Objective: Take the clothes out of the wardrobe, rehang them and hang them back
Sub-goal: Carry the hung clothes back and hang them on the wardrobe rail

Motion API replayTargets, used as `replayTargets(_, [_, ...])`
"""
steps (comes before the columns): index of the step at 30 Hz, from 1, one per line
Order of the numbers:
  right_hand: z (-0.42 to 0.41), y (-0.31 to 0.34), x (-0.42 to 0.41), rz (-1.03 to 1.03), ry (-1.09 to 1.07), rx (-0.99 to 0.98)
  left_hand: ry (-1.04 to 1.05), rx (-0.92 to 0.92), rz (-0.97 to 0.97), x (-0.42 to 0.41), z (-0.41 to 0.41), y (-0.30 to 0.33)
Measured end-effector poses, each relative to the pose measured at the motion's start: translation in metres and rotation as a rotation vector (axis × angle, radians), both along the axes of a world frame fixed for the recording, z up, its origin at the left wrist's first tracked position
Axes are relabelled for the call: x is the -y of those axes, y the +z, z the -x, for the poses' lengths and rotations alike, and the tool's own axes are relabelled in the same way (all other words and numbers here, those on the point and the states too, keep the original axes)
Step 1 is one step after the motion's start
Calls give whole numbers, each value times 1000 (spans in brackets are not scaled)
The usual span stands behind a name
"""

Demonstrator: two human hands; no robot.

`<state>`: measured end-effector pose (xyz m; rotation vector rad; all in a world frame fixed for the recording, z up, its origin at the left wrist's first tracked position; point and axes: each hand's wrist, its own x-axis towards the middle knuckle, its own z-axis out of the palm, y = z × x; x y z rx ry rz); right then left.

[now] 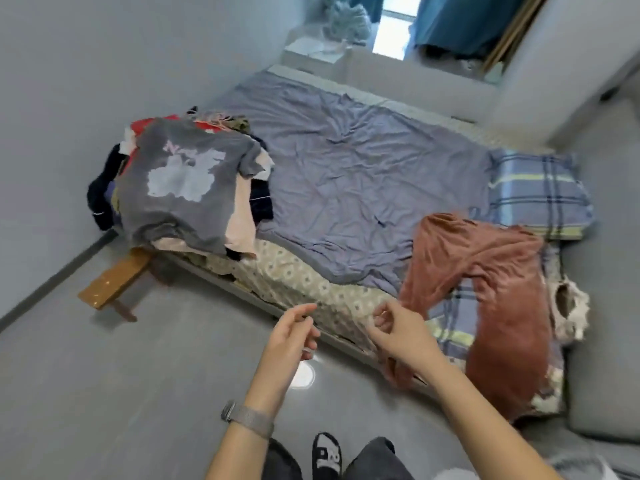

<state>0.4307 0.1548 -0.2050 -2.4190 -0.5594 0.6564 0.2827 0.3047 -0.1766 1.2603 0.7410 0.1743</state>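
Head view, pretty blurry. Left hand seen lower centre, fingers loosely curled, nothing held, watch worn on wrist. Right hand seen just right of it over bed edge, fingers half curled, nothing clearly gripped. Rust-brown garment spread at right on bed, one end draped off bed edge below right wrist. Clothes pile stacked at left end of bed, grey printed tee on top. Plaid pillow seen at right. Wooden bench tucked under bed at left.
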Motion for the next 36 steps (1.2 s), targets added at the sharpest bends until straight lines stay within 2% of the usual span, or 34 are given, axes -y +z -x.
replayTargets(5, [-91,-2,45,44,-310,-51,-178,-21,13,-12,-97,-3])
replayTargets(10, [-130,-21,61,48,-534,-103,-389,-72,-23,-42,-190,-16])
replayTargets(16, [-173,-32,94,40,-650,-159,-555,-94,-105,-24,-299,-18])
replayTargets(20, [-209,-44,138,6,-748,-182,-568,-167,-151,-1,-348,-31])
replayTargets(24, [-250,-77,192,20,-772,-264,-508,-280,-181,28,-397,-56])
replayTargets(29, [-351,-104,249,5,-687,-323,-460,-352,-205,98,-464,-81])
replayTargets(32, [-423,-110,288,-3,-644,-320,-531,-375,-202,150,-510,-92])
replayTargets(34, [-472,-121,313,6,-653,-295,-622,-352,-282,178,-541,-103])
replayTargets(36, [-513,-141,328,58,-571,-296,-611,-320,-364,199,-572,-113])
